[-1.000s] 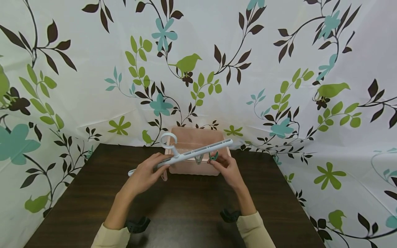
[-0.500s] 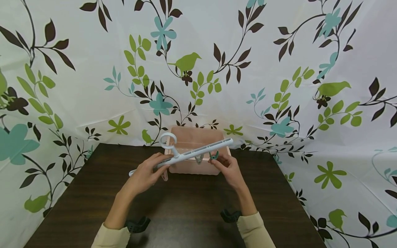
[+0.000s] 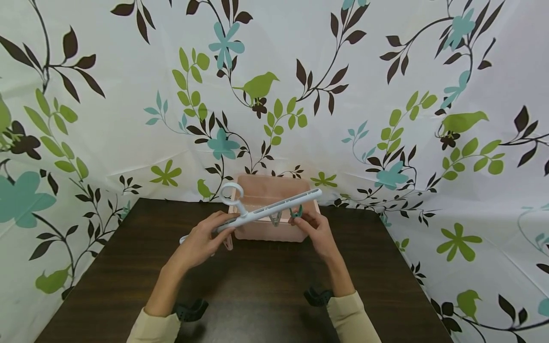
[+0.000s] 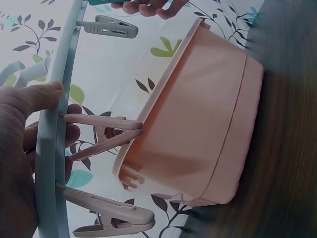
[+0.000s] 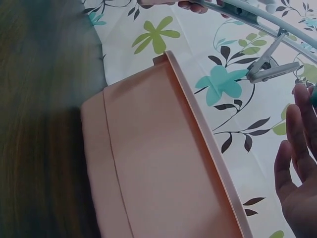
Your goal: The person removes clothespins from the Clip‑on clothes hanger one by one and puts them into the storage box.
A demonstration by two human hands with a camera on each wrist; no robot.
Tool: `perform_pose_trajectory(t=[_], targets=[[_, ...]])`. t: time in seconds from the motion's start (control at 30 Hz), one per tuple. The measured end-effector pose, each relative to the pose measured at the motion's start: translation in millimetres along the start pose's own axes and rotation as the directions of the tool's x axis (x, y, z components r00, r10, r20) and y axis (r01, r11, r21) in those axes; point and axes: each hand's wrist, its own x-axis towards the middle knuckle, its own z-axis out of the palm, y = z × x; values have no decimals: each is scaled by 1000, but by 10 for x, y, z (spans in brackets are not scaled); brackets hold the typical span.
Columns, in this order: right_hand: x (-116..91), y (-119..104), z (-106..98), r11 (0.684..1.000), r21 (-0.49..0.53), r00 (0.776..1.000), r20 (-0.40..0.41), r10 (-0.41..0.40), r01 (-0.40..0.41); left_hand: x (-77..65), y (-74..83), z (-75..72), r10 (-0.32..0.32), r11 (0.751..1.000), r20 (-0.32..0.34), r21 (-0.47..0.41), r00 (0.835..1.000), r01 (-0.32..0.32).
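Observation:
My left hand [image 3: 205,240] grips the bar of a pale blue clothes hanger [image 3: 280,205], its thumb on one side and fingers on the other. The hanger is tilted, hook at upper left, right end higher. From the bar hang a grey clothespin [image 4: 111,27] and two pink clothespins, one [image 4: 106,120] beside my left fingers and another [image 4: 111,209] lower in the left wrist view. My right hand [image 3: 317,234] pinches a green clothespin [image 3: 296,213] just below the right part of the bar. Most of that green clothespin lies outside the right wrist view.
Behind the hanger, a pink plastic bin [image 3: 268,232] stands near the back edge of the dark wooden table [image 3: 257,295]. A white sheet [image 3: 317,143] printed with leaves, birds and flowers surrounds the table. Each wrist carries a black mount [image 3: 190,310].
The hanger has tipped slightly, its right end rising and its hook shifting a little left. The right hand has barely moved and still pinches the green clothespin.

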Motion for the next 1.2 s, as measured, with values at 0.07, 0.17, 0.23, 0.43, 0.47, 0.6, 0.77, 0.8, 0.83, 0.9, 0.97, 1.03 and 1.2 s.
perform_pose_trajectory(t=[0.07,0.17,0.23,0.43,0.47,0.6,0.77,0.8,0.83,0.9,0.97,1.03,1.2], targets=[[3,-2,9,1000,13,1000,-3,-2,2,-7,-10,-2,-9,1000,7,-20,1000,9],[17,-2,22,998,63,1000,9,-9,8,-22,-19,-6,-21,999,11,-31,1000,22],[26,-8,33,995,102,1000,23,-16,13,-33,-24,-10,-24,1000,7,-17,1000,24],[42,-48,53,982,189,999,29,-18,12,-42,-29,-36,-21,999,-1,40,1000,21],[43,-54,56,980,198,1000,24,-13,8,-40,-28,-41,-17,999,-2,44,1000,18],[39,-73,69,974,228,1000,9,-11,9,-27,-24,-64,8,999,-5,40,1000,-8],[56,-88,83,967,252,1000,7,-31,28,-15,-21,-109,54,998,-11,26,998,-54],[63,-94,84,968,250,999,11,-31,28,-12,-21,-118,66,997,-13,29,998,-66],[68,-102,85,967,252,999,13,-32,28,-8,-27,-125,76,997,-14,26,997,-76],[80,-113,79,967,254,999,26,-39,31,-1,-28,-140,86,996,-12,5,996,-86],[92,-122,64,966,255,998,45,-46,33,5,-34,-152,93,996,-11,-13,996,-94],[99,-127,44,963,268,997,64,-43,25,9,-42,-152,96,995,-12,-19,995,-96],[99,-127,-18,947,320,994,106,-12,-23,13,-63,-121,99,995,-13,-1,995,-99]])
